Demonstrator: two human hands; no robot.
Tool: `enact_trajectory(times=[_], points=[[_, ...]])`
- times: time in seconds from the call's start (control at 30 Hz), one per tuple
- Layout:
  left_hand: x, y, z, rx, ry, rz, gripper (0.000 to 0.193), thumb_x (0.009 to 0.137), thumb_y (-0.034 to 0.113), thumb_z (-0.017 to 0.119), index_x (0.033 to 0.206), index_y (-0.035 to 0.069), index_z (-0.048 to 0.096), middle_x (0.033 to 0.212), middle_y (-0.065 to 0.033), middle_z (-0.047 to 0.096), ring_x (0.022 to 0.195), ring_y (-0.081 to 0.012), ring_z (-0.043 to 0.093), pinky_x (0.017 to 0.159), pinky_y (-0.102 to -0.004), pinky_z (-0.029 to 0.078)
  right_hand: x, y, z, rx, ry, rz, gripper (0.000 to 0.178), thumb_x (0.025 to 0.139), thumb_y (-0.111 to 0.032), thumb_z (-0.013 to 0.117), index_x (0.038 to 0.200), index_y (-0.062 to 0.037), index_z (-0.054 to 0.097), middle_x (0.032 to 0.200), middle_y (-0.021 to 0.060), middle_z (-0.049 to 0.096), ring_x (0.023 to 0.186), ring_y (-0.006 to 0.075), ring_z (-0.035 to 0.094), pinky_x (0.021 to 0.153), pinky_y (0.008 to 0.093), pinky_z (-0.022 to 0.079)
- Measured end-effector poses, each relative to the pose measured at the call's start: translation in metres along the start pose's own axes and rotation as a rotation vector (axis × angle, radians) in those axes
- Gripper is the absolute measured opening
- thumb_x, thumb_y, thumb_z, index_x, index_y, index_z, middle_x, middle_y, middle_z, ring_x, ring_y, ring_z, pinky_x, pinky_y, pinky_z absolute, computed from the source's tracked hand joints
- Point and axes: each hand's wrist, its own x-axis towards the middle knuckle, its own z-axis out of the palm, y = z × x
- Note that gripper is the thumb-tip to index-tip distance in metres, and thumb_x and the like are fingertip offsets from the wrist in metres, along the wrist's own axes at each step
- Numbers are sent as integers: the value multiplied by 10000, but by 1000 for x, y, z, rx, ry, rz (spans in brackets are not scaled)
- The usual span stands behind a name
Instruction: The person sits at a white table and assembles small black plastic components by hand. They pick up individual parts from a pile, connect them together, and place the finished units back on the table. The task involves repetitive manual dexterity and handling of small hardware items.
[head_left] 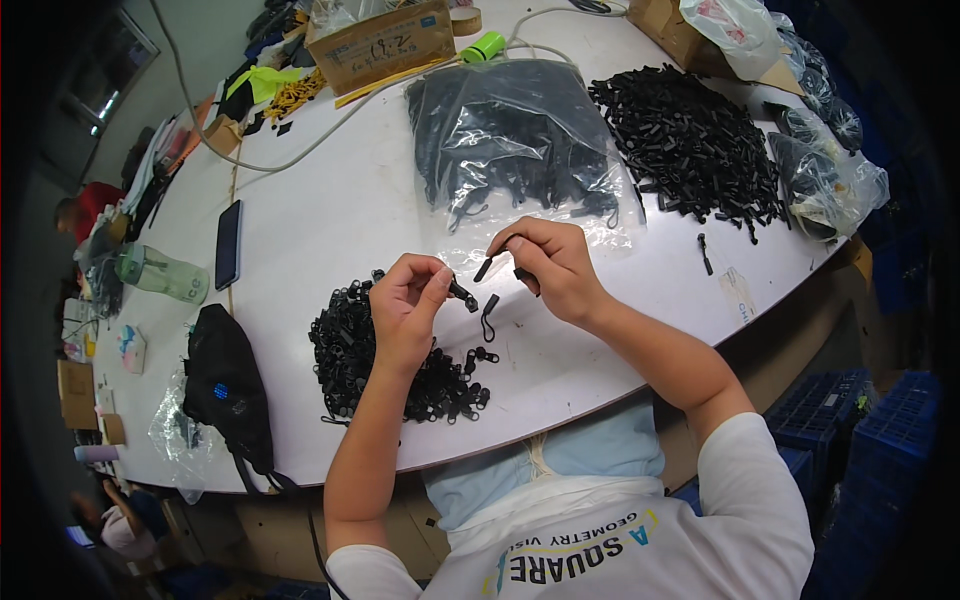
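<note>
My left hand (405,305) pinches a small black zipper slider (462,293) between thumb and forefinger, just above a heap of black zipper sliders (345,350) on the white table (330,210). My right hand (550,265) holds a thin black cord puller (487,266) whose ends hang toward the slider. One finished black puller (489,312) lies on the table between my hands.
A clear bag of black cord pullers (515,140) lies behind my hands, a loose heap of black pieces (690,140) to its right, more bags (825,180) at the right edge. A black pouch (228,385), a phone (228,243), a green bottle (160,272) and cardboard boxes (380,45) stand left and back.
</note>
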Motion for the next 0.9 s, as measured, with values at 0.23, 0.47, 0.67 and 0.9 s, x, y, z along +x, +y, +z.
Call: enact_trajectory(times=[0.23,0.47,0.67,0.9], points=[[1,1,0,29,27,5,112,890,78,621,907,-26,585,803,-27,597,729,-77,567,686,-213,475,4,0,-6,206,-58,115,164,875,-72,491,843,8,631,577,-30,498,456,35,414,432,197,313],[0,0,1,27,58,30,104,883,74,627,897,-21,586,784,-41,609,689,-83,581,666,-214,479,1,4,-3,-233,-263,-22,158,816,-146,569,807,9,594,570,52,583,488,126,562,479,251,423],[-4,2,7,12,2,8,105,887,81,625,898,-16,586,797,-40,614,708,-87,591,671,-216,477,-2,13,12,-587,-325,-199,284,860,-294,595,783,-22,597,548,130,570,475,296,545,507,382,422],[-2,-5,1,26,-55,46,117,915,89,593,912,-28,588,811,-45,616,755,-92,595,705,-215,472,-2,8,13,-604,-359,-134,310,917,-281,503,755,-30,584,567,157,554,559,358,557,563,444,424]])
